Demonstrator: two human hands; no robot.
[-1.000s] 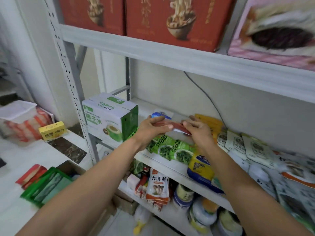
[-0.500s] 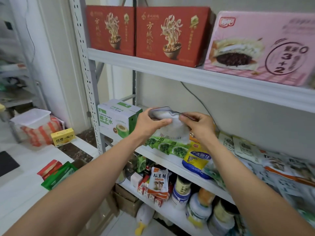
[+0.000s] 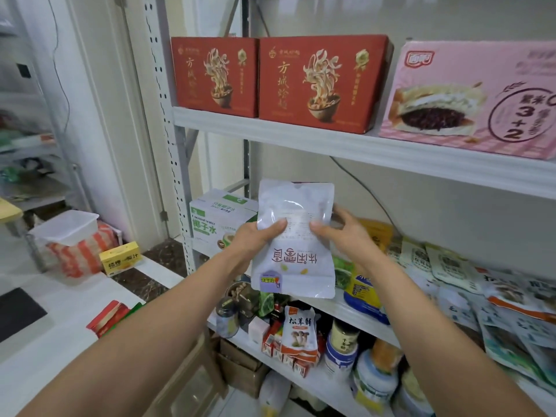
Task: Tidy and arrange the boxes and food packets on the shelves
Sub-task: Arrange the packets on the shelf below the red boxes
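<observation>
The packet [image 3: 296, 236] is up in the air, held in both hands in front of the middle shelf [image 3: 355, 314], upright and square to us with its big print upside down. The left hand [image 3: 255, 239] grips its left edge and the right hand [image 3: 346, 233] grips its right edge. Only the thumbs press on the front; the other fingers [image 3: 338, 210] curl round behind and are mostly hidden. The pale print on its upper half is too faint to read. Just behind the left hand sits a green box [image 3: 216, 224] at the shelf's left end, its lower right corner covered by that hand. Green bags [image 3: 341, 270] peep out beside the packet's lower right edge, largely blocked. A blue bag [image 3: 364, 293] overhangs the shelf lip under the right wrist. Further right lies a loose spread of pouches [image 3: 451, 266], overlapping and running out of view. On the top shelf [image 3: 361, 149] two red boxes [image 3: 319, 82] stand touching, side by side, and a pink box [image 3: 469, 97] beside them is cut off at the right edge. Down on the bottom shelf [image 3: 255, 346], jars [image 3: 341, 344] and a mushroom bag [image 3: 299, 329] crowd together, partly behind both forearms. Off left, the bench [image 3: 45, 350] carries a yellow box [image 3: 120, 258] and a lidded tub [image 3: 64, 227].
</observation>
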